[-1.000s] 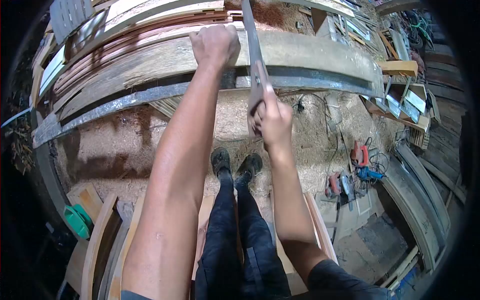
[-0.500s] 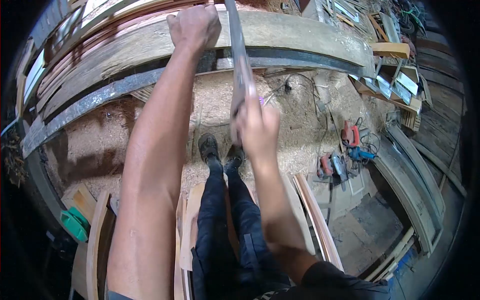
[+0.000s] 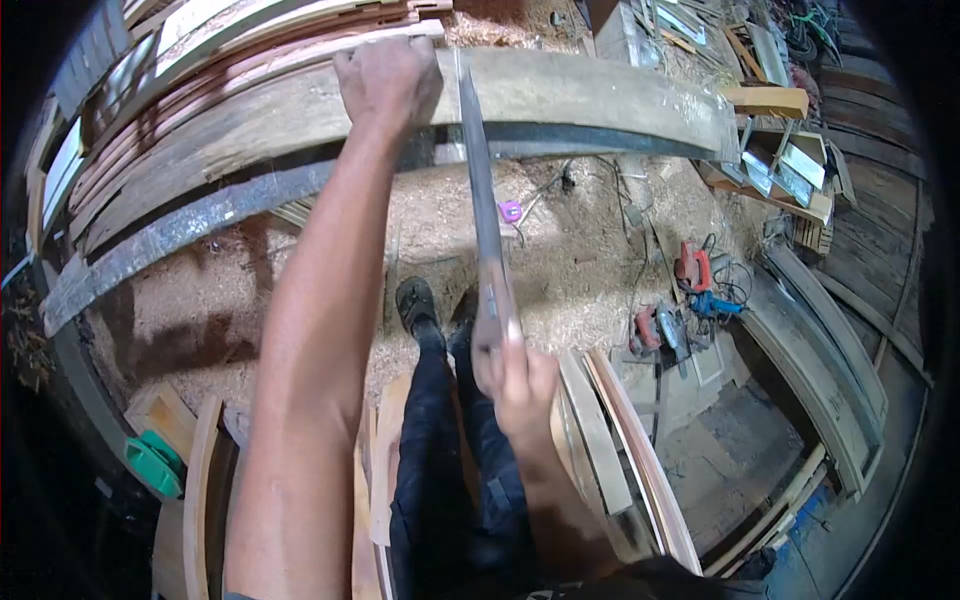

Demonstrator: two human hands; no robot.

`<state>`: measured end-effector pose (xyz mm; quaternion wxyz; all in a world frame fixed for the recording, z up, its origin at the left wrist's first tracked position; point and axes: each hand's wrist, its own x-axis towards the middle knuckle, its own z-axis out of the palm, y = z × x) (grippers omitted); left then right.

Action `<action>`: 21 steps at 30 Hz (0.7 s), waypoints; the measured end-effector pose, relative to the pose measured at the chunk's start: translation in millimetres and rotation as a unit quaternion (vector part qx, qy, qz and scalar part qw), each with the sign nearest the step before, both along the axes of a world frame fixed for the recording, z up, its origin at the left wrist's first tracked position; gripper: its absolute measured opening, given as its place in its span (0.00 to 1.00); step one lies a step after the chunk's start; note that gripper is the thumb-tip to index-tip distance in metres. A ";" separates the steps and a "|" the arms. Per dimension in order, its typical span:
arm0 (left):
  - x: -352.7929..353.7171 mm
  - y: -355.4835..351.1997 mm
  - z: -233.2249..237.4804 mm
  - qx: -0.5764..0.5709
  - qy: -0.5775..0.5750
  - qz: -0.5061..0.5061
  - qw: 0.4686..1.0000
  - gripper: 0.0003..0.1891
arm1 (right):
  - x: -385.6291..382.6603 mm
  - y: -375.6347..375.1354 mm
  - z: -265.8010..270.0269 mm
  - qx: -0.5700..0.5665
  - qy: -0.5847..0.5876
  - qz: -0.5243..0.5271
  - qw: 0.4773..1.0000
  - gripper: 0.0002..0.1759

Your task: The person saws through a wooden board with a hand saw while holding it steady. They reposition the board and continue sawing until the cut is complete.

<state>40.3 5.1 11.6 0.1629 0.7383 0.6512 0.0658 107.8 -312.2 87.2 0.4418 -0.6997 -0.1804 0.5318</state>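
My right hand is wrapped around the handle of a handsaw, slightly blurred. The saw's long narrow blade points away from me, its far end over the wide wooden plank on the bench. To the left of the blade, my left hand is closed in a fist, pressed down at the plank's near side and seemingly gripping the wood; its fingertips are hidden. Just beyond that hand lie long wooden strips with their ends showing.
Sawdust covers the floor around my feet. A purple tape measure lies beyond them. On the right are red and blue power tools with cables and curved wooden frames. Boards flank my legs; a green object sits at left.
My right hand has pulled the saw back toward my body, so more of the blade and the purple tape measure show. My left hand stays in place on the wood.
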 end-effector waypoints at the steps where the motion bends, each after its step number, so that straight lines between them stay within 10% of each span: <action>1: -1.3 1.2 -1.5 0.009 0.025 -0.005 1.000 0.25 | -1.8 -12.0 1.1 -0.004 -0.013 0.000 1.000 0.32; 6: -7.0 6.0 -13.4 0.006 0.028 -0.013 1.000 0.26 | 25.1 143.9 -49.7 0.055 0.020 0.015 0.998 0.31; 12: -3.7 1.0 -27.8 0.069 0.006 0.005 0.998 0.26 | -2.6 -7.6 21.1 -0.035 -0.033 -0.002 0.999 0.29; 16: -7.8 0.8 -23.3 0.115 0.093 -0.073 0.986 0.14 | 15.0 56.0 -47.6 0.084 -0.259 0.085 0.958 0.30; 19: -9.0 6.3 -22.6 0.097 0.098 -0.065 0.988 0.15 | 14.8 129.9 -41.1 0.073 -0.074 0.014 0.994 0.30; 21: -4.9 2.2 -26.8 0.080 0.095 -0.052 0.991 0.16 | 7.3 49.5 -17.1 0.015 -0.037 0.004 0.999 0.27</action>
